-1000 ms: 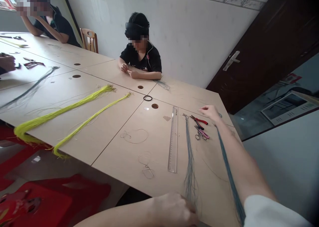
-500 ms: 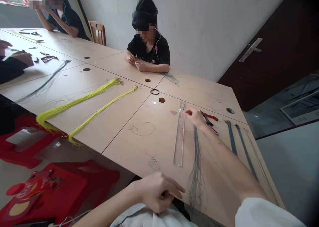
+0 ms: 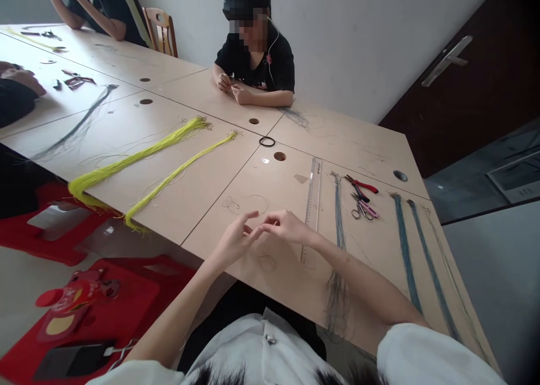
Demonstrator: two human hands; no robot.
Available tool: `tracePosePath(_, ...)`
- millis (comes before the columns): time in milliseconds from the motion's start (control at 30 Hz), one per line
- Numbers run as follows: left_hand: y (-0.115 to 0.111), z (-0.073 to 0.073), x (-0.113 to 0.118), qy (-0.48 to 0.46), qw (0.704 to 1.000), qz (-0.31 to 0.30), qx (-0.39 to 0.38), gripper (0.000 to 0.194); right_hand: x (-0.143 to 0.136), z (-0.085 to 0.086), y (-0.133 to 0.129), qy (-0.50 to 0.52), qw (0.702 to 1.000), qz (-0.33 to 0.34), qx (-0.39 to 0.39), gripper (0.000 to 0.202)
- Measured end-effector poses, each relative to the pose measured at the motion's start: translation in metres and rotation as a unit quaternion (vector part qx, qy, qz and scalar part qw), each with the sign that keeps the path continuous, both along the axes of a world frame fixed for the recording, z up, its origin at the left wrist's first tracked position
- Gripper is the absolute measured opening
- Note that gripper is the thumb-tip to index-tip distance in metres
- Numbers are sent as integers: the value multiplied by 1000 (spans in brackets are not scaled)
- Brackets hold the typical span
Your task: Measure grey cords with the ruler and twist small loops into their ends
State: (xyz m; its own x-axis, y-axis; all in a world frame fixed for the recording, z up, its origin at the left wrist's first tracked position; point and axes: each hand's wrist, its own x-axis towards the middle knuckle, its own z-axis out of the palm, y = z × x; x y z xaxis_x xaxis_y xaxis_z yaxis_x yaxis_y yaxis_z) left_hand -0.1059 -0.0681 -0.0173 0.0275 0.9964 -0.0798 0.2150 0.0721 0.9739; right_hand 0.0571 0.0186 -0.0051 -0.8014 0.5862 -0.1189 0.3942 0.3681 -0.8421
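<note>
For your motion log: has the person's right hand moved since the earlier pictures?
Yes. The right hand has come from the red pliers, right of the ruler, across to the ruler's left, where it meets the left hand.

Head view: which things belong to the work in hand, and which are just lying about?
In use: left hand and right hand, fingertips meeting; ruler; blue-grey cords.

Lying about: yellow cords; pliers; scissors; black ring.
</note>
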Motion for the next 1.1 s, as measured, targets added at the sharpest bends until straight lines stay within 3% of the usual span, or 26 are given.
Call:
tracePosePath(133, 4, 2, 3, -31, 998, -48, -21, 34, 8, 26, 11, 35, 997, -38, -56, 29)
tracePosePath(367, 1, 21, -27, -87, 996, -21, 14, 34, 46, 63, 33, 66, 984, -158, -38, 30)
tracePosePath(533, 0, 22, -52, -149, 988, 28, 23, 29, 70, 75, 41, 60, 978, -199, -2, 31)
tracePosePath(700, 0, 22, -62, -251, 966, 61, 6, 24, 93, 76, 50, 49, 968, -240, 47, 30)
tracePosePath(800, 2, 28, -62, -356, 932, 63, -9, 19, 104, 71, 60, 36, 959, -266, 87, 33)
tracePosePath(900, 4, 40, -57, -477, 877, 57, -34, 15, 106, 57, 69, 6, 944, -296, 144, 31)
tracePosePath(1033, 8, 54, -40, -602, 793, 64, -72, 21, 86, 33, 63, 10, 913, -328, 242, 23)
tracePosePath(1100, 9, 58, -29, -643, 757, 68, -94, 24, 68, 24, 49, 40, 914, -298, 272, 25)
